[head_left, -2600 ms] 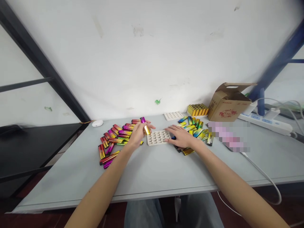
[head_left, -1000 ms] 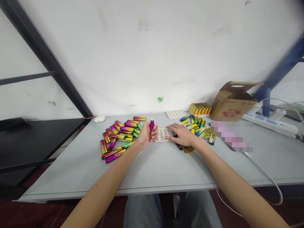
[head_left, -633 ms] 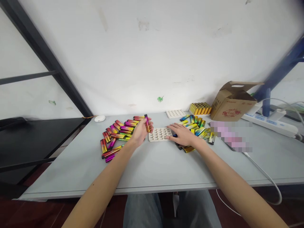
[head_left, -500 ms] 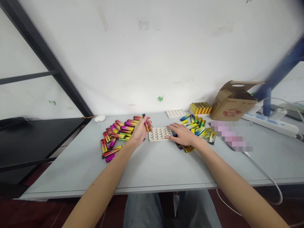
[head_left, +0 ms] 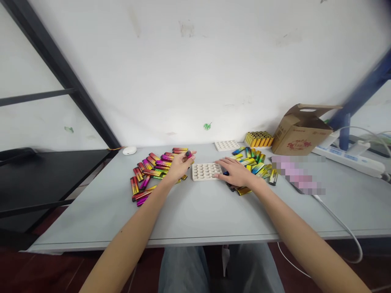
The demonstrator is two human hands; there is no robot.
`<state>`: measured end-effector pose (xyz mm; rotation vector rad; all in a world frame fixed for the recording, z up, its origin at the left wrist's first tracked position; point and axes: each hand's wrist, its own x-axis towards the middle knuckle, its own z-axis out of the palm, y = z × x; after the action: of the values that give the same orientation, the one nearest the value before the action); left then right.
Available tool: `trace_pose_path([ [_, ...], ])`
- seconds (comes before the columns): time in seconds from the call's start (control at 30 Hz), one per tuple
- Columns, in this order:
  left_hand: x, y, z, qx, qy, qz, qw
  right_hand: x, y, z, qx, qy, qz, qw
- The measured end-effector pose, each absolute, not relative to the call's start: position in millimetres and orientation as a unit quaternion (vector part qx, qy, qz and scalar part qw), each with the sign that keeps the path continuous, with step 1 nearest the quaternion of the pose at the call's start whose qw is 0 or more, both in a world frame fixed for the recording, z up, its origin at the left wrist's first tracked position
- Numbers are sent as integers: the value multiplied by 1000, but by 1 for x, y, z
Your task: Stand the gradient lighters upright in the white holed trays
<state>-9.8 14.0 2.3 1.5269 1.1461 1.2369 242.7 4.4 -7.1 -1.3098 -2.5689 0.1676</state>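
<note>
My left hand (head_left: 179,166) is closed on a shiny purple tube (head_left: 189,155) with a dark end, held up at the left edge of a white tray (head_left: 207,178) with rows of round holes. Around and behind that wrist lies a loose pile of red, yellow and purple metallic tubes (head_left: 152,173). My right hand (head_left: 236,171) has its fingers spread, with the thumb and fingertips at the tray's right edge. Beneath and beyond its palm are blue, yellow and gold tubes (head_left: 258,168), partly hidden by the hand.
Near the wall lie a second white holed tray (head_left: 226,145) and a tray packed with upright yellow tubes (head_left: 259,139). An open cardboard box (head_left: 301,134), a power strip (head_left: 350,158) and a blurred pink object with a cable stand right. A white case (head_left: 129,151) lies back left.
The tube in my left hand has turned from a steep slant, so its dark end now faces me. My right hand stays in place at the tray.
</note>
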Motion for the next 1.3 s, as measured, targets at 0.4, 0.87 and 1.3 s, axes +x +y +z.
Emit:
trace_pose_path([
  [0.4,-5,11,2,609,434,502,435,242,5,-9,-457,-880,54,120],
  [0.87,-4,13,-1,640,432,492,400,242,5,-7,-458,-879,58,120],
  [1.3,-11,15,-4,726,506,390,254,242,5,-7,-466,-876,60,111],
])
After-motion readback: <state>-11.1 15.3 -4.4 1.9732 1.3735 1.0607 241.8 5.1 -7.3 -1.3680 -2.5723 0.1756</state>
